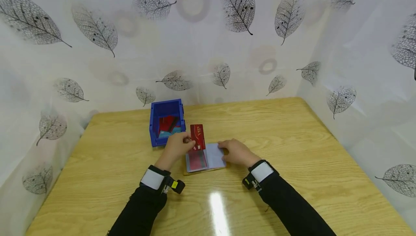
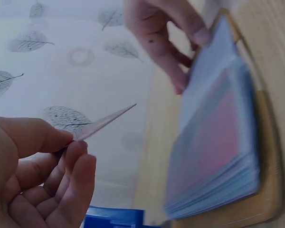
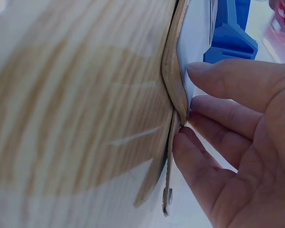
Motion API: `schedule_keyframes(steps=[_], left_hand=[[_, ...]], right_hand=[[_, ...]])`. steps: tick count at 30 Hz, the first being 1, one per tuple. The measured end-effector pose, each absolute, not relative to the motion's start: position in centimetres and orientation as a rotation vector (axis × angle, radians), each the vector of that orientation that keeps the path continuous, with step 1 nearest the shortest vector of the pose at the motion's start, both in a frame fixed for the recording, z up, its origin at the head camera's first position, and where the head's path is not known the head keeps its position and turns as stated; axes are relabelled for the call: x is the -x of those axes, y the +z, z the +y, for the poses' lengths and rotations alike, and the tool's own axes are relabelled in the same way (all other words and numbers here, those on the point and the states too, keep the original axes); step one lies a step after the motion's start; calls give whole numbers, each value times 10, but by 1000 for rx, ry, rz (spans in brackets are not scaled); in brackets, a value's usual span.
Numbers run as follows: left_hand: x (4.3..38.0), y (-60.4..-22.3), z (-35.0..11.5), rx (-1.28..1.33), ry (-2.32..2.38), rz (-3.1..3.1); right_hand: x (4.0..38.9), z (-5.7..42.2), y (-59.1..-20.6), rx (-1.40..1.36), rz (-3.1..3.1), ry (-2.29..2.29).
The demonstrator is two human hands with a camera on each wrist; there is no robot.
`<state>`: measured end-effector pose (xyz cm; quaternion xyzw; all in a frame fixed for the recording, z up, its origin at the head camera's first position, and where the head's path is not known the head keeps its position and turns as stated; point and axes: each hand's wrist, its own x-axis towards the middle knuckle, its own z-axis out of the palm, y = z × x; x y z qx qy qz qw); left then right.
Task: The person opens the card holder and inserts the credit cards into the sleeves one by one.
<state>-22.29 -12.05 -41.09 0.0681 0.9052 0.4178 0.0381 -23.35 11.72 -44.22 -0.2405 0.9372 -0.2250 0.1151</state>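
Observation:
A red card [image 1: 198, 135] marked VIP is pinched between the thumb and fingers of my left hand [image 1: 177, 147]. In the left wrist view the card [image 2: 104, 122] shows nearly edge-on. Below it, an open card holder [image 1: 216, 157] with clear sleeves and a tan cover [image 2: 270, 190] lies on the table. A red card [image 1: 197, 160] shows through the top sleeve on its left side. My right hand [image 1: 238, 153] grips the holder's right edge, thumb on the pale page [image 3: 194, 35] and fingers at the cover's edge.
A blue bin [image 1: 155, 129] holding several red and light-blue cards [image 1: 169, 123] stands behind and left of the holder. The wooden table [image 1: 276, 127] meets a white leaf-printed curtain [image 1: 195, 48] at the back. A strap [image 3: 167, 190] with a metal snap sticks out from the holder.

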Motion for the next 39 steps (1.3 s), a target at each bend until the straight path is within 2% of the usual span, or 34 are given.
schedule_keyframes(steps=[10,20,39], left_hand=[[216,-434,-108,-100,1342,2519],[217,-428,-101,-37,1120,2516],[215,-430,-99,-53,1186,2496]], right_hand=[[234,117,-443,698,2732,-637],[233,117,-443,700,2723,-647],[234,123,-446,676,2711,-730]])
